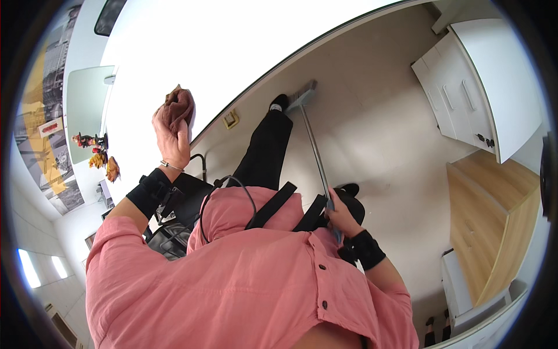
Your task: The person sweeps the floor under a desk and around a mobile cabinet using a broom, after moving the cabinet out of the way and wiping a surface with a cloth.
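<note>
In the head view, my left hand grips a crumpled brown cloth over the white tabletop; whether the cloth touches the surface I cannot tell. My right hand is closed around the handle of a long broom, close to my body. The broom's metal shaft slants away from me to its grey head and bristles, which are at the floor beside my black shoe.
Small figurines stand along the table's left side near a pale glass panel. A socket box sits below the table edge. White drawers and a wooden cabinet stand at the right.
</note>
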A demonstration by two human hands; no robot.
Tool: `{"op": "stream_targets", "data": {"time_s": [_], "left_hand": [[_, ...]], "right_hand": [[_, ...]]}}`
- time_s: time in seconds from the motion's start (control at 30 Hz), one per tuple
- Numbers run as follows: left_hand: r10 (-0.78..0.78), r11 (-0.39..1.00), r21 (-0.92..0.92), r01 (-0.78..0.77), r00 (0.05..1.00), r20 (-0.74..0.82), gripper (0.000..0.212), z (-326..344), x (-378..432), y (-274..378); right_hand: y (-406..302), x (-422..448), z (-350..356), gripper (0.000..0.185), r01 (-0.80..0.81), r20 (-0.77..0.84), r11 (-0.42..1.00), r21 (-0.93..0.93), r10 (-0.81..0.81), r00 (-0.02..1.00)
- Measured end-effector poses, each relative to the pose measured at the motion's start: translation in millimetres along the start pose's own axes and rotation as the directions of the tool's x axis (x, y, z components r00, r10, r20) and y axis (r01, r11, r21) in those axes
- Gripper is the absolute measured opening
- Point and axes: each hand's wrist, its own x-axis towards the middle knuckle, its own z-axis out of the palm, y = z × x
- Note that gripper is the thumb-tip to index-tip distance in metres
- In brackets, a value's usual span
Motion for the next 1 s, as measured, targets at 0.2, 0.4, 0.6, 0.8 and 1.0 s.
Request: {"op": "stream_targets", "data": {"time_s": [0.2, 0.4, 0.6, 0.8, 1.0], "left_hand": [[0.035, 0.999, 0.019, -0.035, 0.999, -0.002, 0.047, -0.6, 6.2, 5.0], [0.033, 0.999, -0.003, -0.033, 0.999, -0.006, 0.047, -0.4, 0.6, 3.7], [0.045, 0.998, 0.041, -0.044, 0.999, -0.020, 0.045, -2.7, 2.3, 7.5], [0.040, 0.998, 0.045, -0.038, 0.998, -0.043, 0.045, -1.2, 8.0, 11.9], [0.062, 0.996, 0.060, -0.059, 0.997, -0.055, 0.045, -7.7, 7.4, 7.1]], "right_hand": [[62.5, -21.3, 16.3, 0.073, 0.320, -0.023, 0.828, -0.461, -0.372, 0.928], [66.2, 25.3, -1.6, 0.044, 0.410, 0.048, 0.668, -0.621, -0.490, 0.870], [48.8, -5.8, -26.2, 0.042, 0.179, 0.045, 0.823, -0.539, -0.183, 0.982], [8.6, -112.0, -24.9, 0.039, -0.339, -0.063, 0.935, -0.102, 0.334, 0.940], [-52.8, -151.9, -6.6, 0.024, -0.470, -0.033, 0.878, -0.094, 0.469, 0.883]]}}
